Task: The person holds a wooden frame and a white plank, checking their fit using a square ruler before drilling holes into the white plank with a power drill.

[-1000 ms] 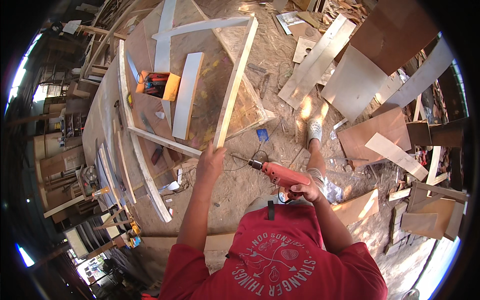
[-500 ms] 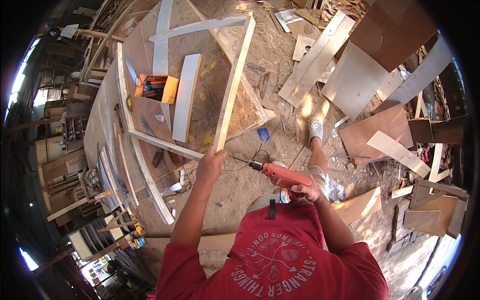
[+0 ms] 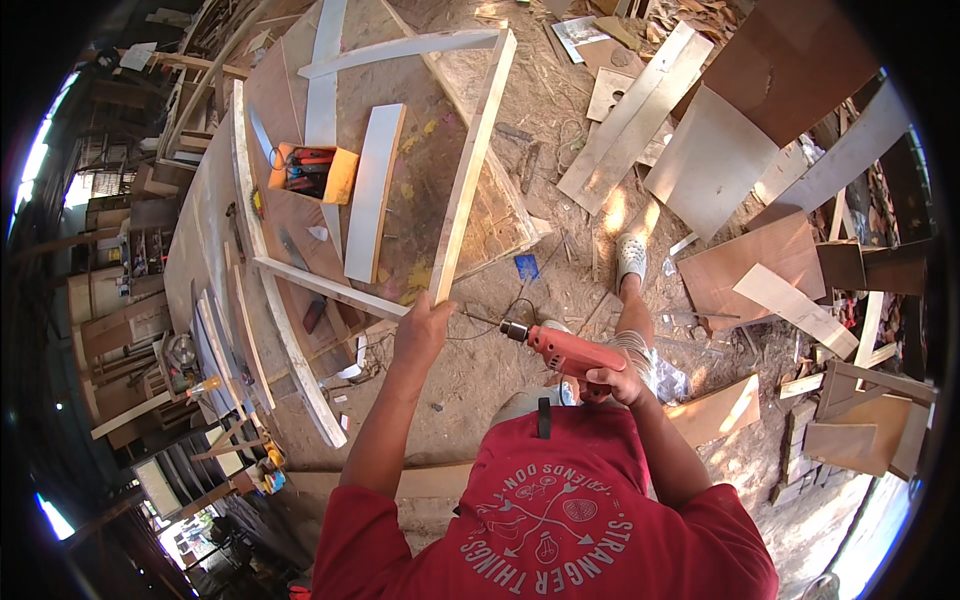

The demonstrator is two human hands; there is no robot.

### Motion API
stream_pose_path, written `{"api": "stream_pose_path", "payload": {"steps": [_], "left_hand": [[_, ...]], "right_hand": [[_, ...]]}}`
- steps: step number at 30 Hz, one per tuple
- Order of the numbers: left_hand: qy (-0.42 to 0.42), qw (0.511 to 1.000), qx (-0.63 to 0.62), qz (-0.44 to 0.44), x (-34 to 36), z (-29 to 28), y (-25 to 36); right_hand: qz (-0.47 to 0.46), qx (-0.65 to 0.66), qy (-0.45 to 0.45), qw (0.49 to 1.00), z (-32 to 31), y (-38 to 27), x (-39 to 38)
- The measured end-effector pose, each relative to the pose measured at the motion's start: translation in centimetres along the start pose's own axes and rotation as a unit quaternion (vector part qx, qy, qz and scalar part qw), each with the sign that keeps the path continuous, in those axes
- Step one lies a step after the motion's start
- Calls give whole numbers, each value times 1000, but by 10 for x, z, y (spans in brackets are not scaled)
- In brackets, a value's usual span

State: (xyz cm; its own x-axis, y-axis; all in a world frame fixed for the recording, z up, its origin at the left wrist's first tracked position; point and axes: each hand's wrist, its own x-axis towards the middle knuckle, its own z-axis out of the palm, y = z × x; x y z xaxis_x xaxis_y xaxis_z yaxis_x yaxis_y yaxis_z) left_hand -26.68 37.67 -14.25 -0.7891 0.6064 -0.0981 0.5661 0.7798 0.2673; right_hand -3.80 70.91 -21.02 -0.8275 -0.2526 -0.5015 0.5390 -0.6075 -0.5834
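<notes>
My left hand (image 3: 423, 332) is closed around the near corner of a wooden frame, where a long light batten (image 3: 473, 170) meets a shorter crosspiece (image 3: 330, 287). In my right hand (image 3: 618, 380) is a red power drill (image 3: 572, 352), held by its handle, with the fingers wrapped round it. Its dark chuck (image 3: 514, 330) faces left, and the thin bit points at the frame's corner beside my left hand. Whether the bit tip touches the wood I cannot tell. The frame's other long batten (image 3: 256, 225) runs along the left side.
Inside the frame's outline, an orange box (image 3: 342, 178) of hand tools and a white-faced board (image 3: 374, 195) lie on a large wooden panel (image 3: 415, 215). Sheets and planks (image 3: 710, 160) litter the ground at right. A shoed foot (image 3: 631, 258) is just beyond the drill. Stacked timber lines the left.
The drill has shifted very slightly to the right, and the far end of the long batten has moved a touch right. Both hands keep their grip.
</notes>
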Motion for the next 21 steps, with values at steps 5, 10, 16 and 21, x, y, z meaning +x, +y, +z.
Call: {"api": "stream_pose_path", "payload": {"steps": [5, 10, 16, 21], "left_hand": [[-1, 1000, -7, -4, -1, -2, 1], [-6, 1000, 2, -9, 1, -5, 4], [-15, 1000, 4, -8, 1, -6, 4], [-5, 1000, -5, -4, 3, -9, 7]], "right_hand": [[2, -8, -4, 1000, -1, -1, 0], [0, -14, 3, 1000, -1, -1, 0], [18, -25, 0, 1000, 1, -5, 2], [1, -50, -8, 999, -2, -1, 8]]}}
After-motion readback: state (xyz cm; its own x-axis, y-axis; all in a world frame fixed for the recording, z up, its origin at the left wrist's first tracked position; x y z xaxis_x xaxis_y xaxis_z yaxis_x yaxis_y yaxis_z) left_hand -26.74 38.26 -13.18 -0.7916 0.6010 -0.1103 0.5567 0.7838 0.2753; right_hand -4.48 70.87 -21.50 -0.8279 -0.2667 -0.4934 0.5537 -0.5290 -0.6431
